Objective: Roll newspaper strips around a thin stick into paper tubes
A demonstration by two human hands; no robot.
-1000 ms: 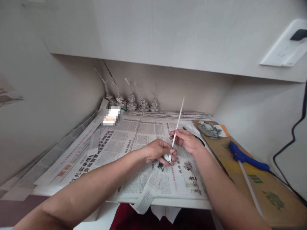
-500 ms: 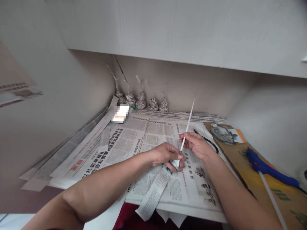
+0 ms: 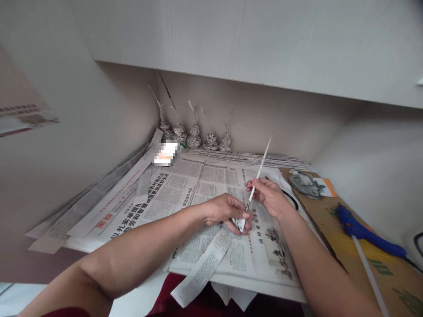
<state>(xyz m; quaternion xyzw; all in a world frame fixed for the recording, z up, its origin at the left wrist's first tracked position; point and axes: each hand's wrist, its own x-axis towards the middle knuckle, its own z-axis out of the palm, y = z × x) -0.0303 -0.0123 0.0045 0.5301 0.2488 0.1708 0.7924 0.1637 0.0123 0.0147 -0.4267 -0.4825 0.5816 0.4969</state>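
Note:
Between my two hands a newspaper strip is partly rolled into a thin, pointed paper tube (image 3: 261,165). My left hand (image 3: 228,212) pinches the lower end, where the flat newspaper strip (image 3: 205,270) runs into the roll. That strip's loose tail slants down over the table's front edge. My right hand (image 3: 268,193) has its fingers closed round the tube higher up, and the tip points up and away to the right. Under both hands lie spread newspaper sheets (image 3: 194,185).
Several woven paper gourd shapes (image 3: 194,135) stand along the back wall, with a bundle of paper tubes (image 3: 251,158) beside them. At right, cardboard (image 3: 330,237) carries a blue glue gun (image 3: 366,233). More cut strips (image 3: 82,211) lie at left; a pixelated bright object (image 3: 166,152) sits behind.
The strip's tail has shifted down and to the left. Both hands keep their hold on the tube, and the whole view has tilted slightly.

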